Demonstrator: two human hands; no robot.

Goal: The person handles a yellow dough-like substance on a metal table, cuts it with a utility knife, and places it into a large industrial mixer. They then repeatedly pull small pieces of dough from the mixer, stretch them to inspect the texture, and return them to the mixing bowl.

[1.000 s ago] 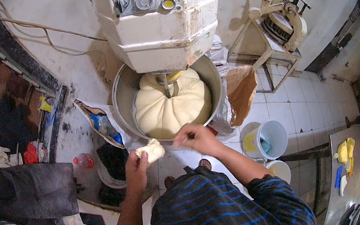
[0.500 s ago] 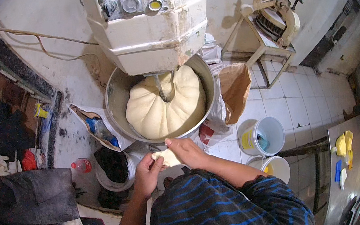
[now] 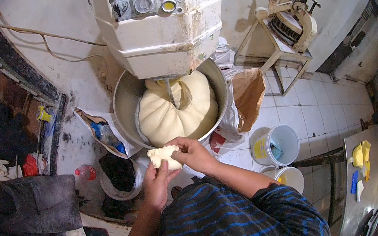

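A small piece of pale dough (image 3: 164, 157) is pinched between both my hands, just in front of the mixer bowl. My left hand (image 3: 157, 178) grips it from below, thumb pressed on its face. My right hand (image 3: 192, 153) holds its right edge between thumb and fingers. Beyond them, a large folded mass of dough (image 3: 165, 121) fills much of the steel mixing bowl (image 3: 121, 103). A metal rod (image 3: 170, 93) from the mixer's head goes down into this dough. The white mixer (image 3: 163, 39) carries a control panel with a red and a yellow button.
Open sacks flank the bowl: a white one (image 3: 117, 140) at left, a brown paper one (image 3: 250, 97) at right. Plastic buckets (image 3: 286, 139) stand on the tiled floor. A table (image 3: 374, 164) holds yellow items at far right. A metal-framed machine (image 3: 290, 31) stands behind.
The dough piece has been raised and opened out wider, showing a rough, torn upper edge. My right hand has shifted slightly, its fingers now curled over the dough's right edge.
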